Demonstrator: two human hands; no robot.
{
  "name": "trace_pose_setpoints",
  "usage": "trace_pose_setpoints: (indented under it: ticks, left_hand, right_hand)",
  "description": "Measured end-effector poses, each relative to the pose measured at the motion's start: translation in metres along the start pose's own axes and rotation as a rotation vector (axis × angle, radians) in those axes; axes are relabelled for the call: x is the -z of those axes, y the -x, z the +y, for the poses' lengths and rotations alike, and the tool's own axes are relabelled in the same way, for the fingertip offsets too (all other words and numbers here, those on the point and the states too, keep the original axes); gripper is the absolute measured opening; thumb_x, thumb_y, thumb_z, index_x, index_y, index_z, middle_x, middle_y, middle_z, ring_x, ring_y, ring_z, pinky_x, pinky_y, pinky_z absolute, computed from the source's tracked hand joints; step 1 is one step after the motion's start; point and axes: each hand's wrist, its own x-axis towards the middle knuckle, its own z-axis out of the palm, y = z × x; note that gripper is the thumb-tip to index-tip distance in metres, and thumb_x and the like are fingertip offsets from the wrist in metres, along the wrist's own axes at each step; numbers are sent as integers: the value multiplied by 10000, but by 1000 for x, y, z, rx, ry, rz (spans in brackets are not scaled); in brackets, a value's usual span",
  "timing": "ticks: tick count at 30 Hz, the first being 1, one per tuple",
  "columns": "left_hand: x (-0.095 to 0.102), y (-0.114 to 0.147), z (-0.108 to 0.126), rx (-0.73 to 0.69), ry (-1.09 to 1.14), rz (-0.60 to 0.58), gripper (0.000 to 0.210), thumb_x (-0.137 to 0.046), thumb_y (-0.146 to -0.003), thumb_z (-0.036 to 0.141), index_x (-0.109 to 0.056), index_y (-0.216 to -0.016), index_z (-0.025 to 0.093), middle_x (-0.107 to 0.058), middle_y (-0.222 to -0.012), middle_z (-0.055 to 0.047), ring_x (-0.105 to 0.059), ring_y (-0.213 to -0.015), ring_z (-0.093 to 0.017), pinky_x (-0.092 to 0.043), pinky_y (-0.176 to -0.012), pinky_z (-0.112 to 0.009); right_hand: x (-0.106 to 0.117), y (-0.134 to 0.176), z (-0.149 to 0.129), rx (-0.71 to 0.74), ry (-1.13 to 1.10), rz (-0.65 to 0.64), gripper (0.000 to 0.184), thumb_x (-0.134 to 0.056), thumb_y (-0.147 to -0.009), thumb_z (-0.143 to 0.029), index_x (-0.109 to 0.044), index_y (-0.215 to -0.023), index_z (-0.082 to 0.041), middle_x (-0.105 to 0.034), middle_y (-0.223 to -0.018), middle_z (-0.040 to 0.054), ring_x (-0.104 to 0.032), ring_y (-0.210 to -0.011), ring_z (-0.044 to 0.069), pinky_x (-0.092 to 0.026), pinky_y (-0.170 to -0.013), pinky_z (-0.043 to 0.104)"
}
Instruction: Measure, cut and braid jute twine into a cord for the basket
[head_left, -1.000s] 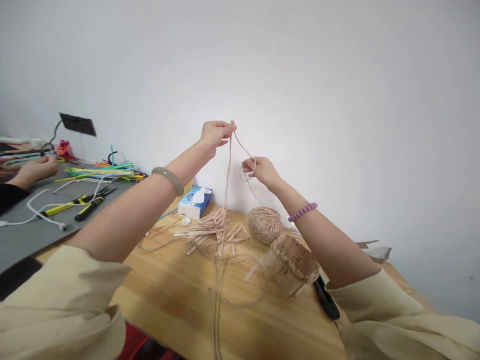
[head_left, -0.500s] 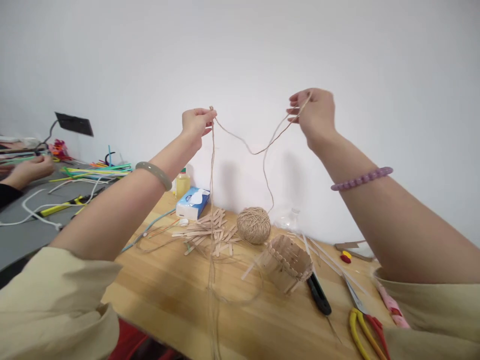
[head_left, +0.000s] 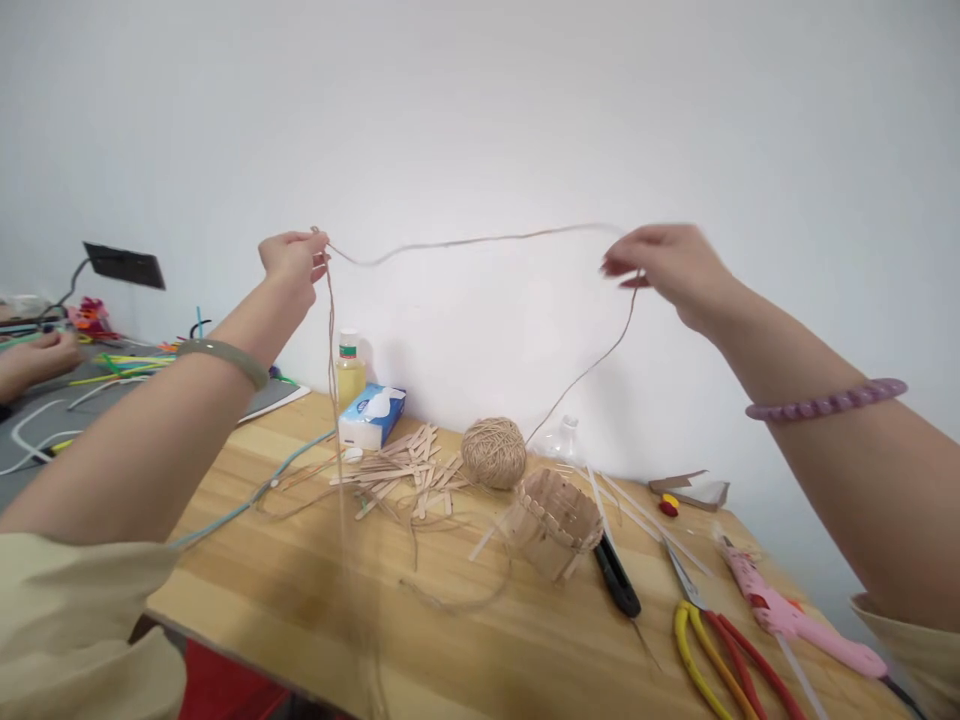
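Note:
My left hand (head_left: 295,262) is raised at the left, thumb and fingers pinched on jute twine (head_left: 465,241). Strands of that twine hang from it down past the table edge. My right hand (head_left: 667,265), a bit blurred, is raised at the right with its fingers closed on the same twine. Between the hands the twine spans in a slightly slack line. From my right hand it runs down to the ball of twine (head_left: 493,453) on the table. Beside the ball stands a small tilted container made of craft sticks (head_left: 555,525).
Loose craft sticks (head_left: 409,465), a tissue pack (head_left: 373,415) and a yellow bottle (head_left: 349,370) lie left of the ball. A black-handled knife (head_left: 617,575), scissors (head_left: 701,620) and a pink glue gun (head_left: 799,620) are at the right. Another person's hand (head_left: 41,360) is far left.
My hands have moved apart, the left one leftward and the right one rightward and lower. The twine between them has risen from a deep sag to a nearly level line.

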Motion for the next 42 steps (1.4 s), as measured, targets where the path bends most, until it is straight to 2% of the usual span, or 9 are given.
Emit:
trace_pose_setpoints:
  ticks: [3,5,8,10,14,20,29,36,42]
  left_hand:
    - [-13,17,-8,45,-13,-154,231,-744,-554,243,-521,-583,189,-607,-625,37,-542,-690,-107,-401,-670,-278]
    - [-26,40,-15,80,-10,-377,210,-747,-541,256,-572,-615,167,-647,-708,-30,-581,-687,-126,-428,-682,-291]
    - [-46,89,-26,158,-7,-759,234,-743,-554,299,-600,-649,141,-666,-742,-99,-617,-680,-160,-449,-690,-312]
    - [-54,124,-31,218,-27,-934,219,-713,-605,317,-605,-672,139,-674,-738,-108,-622,-669,-164,-453,-674,-313]
    - [-61,173,-34,276,-23,-1158,197,-669,-669,306,-609,-685,119,-679,-743,-86,-608,-665,-132,-448,-684,-292]
    - [-60,192,-34,305,22,-1179,224,-668,-682,322,-625,-684,102,-668,-694,-68,-597,-675,-124,-431,-680,-274]
    - [-57,192,-34,392,95,-1299,219,-669,-691,311,-650,-710,94,-660,-663,-64,-559,-609,-92,-398,-621,-241]
    - [-60,190,-27,432,234,-1324,176,-677,-691,269,-638,-754,109,-650,-682,-41,-585,-643,-104,-420,-674,-265]
    - [-68,187,-24,391,274,-1265,163,-636,-732,276,-656,-783,123,-602,-624,-4,-547,-619,-76,-412,-665,-245]
  right_hand:
    - [-9,24,-17,-189,-123,-728,171,-663,-688,-182,-684,-852,-140,-675,-872,80,-628,-822,190,-504,-732,312]
    - [-20,37,-23,-237,-116,-892,210,-691,-663,-204,-694,-868,-162,-676,-892,76,-627,-827,194,-509,-717,295]
    - [-40,51,-29,-223,-233,-606,224,-585,-775,-255,-667,-947,-138,-666,-919,92,-624,-786,168,-508,-681,288]
    - [-55,59,-33,-242,-336,-441,266,-542,-806,-238,-633,-1018,-105,-660,-916,105,-615,-747,148,-501,-670,289]
    - [-77,74,-39,-262,-504,-412,347,-601,-758,-238,-607,-1079,-105,-662,-909,95,-597,-741,142,-481,-710,306]
    - [-85,90,-39,-270,-750,-491,346,-689,-655,-216,-656,-996,-162,-673,-916,53,-581,-911,184,-403,-872,355]
    - [-83,99,-40,-263,-939,-558,278,-706,-649,-229,-689,-924,-193,-678,-887,50,-571,-938,178,-371,-899,343]
    - [-87,101,-42,-255,-1093,-528,186,-668,-709,-279,-697,-867,-185,-633,-648,8,-564,-669,108,-434,-723,282]
    - [-81,90,-45,-406,-1043,-233,104,-648,-735,-238,-658,-748,-135,-598,-694,6,-500,-551,36,-385,-454,126]
